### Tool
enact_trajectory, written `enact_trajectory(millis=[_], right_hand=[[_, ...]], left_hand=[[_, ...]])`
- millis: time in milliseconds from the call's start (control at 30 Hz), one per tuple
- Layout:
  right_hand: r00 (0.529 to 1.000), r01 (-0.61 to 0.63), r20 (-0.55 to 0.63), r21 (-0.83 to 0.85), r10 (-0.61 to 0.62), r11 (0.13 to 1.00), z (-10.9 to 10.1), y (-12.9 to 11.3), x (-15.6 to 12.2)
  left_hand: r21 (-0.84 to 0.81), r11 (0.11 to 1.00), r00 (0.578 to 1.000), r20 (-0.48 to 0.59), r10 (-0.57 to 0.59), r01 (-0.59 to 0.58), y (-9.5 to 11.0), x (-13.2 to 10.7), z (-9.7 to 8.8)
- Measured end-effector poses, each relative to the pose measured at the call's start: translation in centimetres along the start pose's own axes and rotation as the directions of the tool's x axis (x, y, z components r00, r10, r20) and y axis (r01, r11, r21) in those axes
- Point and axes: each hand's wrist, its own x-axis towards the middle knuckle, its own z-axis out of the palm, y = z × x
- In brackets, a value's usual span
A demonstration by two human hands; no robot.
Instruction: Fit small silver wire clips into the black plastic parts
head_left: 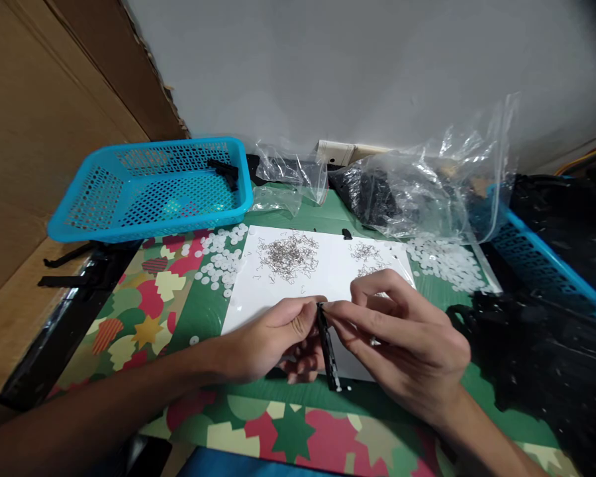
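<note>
My left hand (273, 338) grips a narrow black plastic strip (329, 358) that stands tilted over the white paper sheet (328, 278). My right hand (402, 338) meets it at the strip's top end, thumb and forefinger pinched together there on something too small to make out. On the sheet lie a heap of small metal wire springs (288, 255) and a smaller heap of the same springs (366, 255). White plastic discs (219, 262) are scattered left of the sheet, and more white discs (444, 262) lie to its right.
A blue perforated basket (153, 189) holding one black part stands at the back left. Clear plastic bags (427, 185) with black parts lie at the back. Another blue basket (541, 258) and a pile of black parts (541, 351) fill the right. A cardboard wall rises on the left.
</note>
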Motion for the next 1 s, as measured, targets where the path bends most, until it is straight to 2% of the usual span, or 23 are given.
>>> enact_trajectory(millis=[100, 200, 300, 400, 500, 600, 667, 700, 767, 867, 933, 1000], right_hand=[[1.0, -0.017, 0.01, 0.012, 0.017, 1.0, -0.2, 0.0, 0.1], [0.995, -0.1, -0.008, 0.016, 0.101, 0.995, -0.6, 0.0, 0.4], [0.987, -0.159, -0.027, 0.056, 0.16, 0.986, -1.0, 0.0, 0.5], [0.994, -0.111, 0.019, 0.013, 0.11, 0.994, -1.0, 0.2, 0.5], [0.996, -0.01, 0.081, -0.154, 0.023, 0.988, -0.6, 0.5, 0.3], [0.995, 0.052, 0.092, -0.29, -0.027, 0.956, -0.3, 1.1, 0.0], [0.995, 0.068, 0.089, -0.339, -0.04, 0.938, -0.3, 1.7, -0.2], [0.994, 0.081, 0.094, -0.364, -0.05, 0.928, -0.4, 2.0, -0.2], [0.99, 0.121, 0.119, -0.421, -0.078, 0.899, -0.6, 2.6, -0.4], [0.981, 0.163, 0.17, -0.477, -0.092, 0.864, -0.8, 3.3, -0.6], [0.98, 0.155, 0.18, -0.459, -0.079, 0.875, -0.9, 3.5, -0.4], [0.978, 0.13, 0.203, -0.396, -0.052, 0.909, -1.0, 3.3, -0.1]], left_hand=[[-0.055, 0.998, 1.0, 0.006, 0.014, -0.014, -0.2, 0.0, 0.0], [-0.079, 0.992, 0.995, -0.003, 0.102, -0.102, 0.0, -0.1, 0.2], [0.05, 0.968, 0.966, -0.074, 0.249, -0.246, 0.6, -0.2, 0.4], [0.2, 0.928, 0.925, -0.155, 0.347, -0.315, 1.1, -0.1, 0.2], [0.277, 0.9, 0.894, -0.205, 0.398, -0.337, 1.2, 0.1, -0.2], [0.396, 0.854, 0.869, -0.22, 0.444, -0.336, 1.3, 0.1, -0.5], [0.566, 0.76, 0.836, -0.208, 0.507, -0.32, 1.4, 0.0, -0.7], [0.664, 0.679, 0.807, -0.191, 0.559, -0.313, 1.5, 0.0, -0.8], [0.817, 0.488, 0.727, -0.128, 0.675, -0.308, 1.5, -0.1, -1.1], [0.906, 0.26, 0.608, -0.003, 0.794, -0.335, 1.4, 0.0, -1.5], [0.92, 0.17, 0.552, 0.059, 0.832, -0.355, 1.2, 0.0, -1.7], [0.925, 0.129, 0.527, 0.084, 0.846, -0.356, 1.2, 0.1, -1.9]])
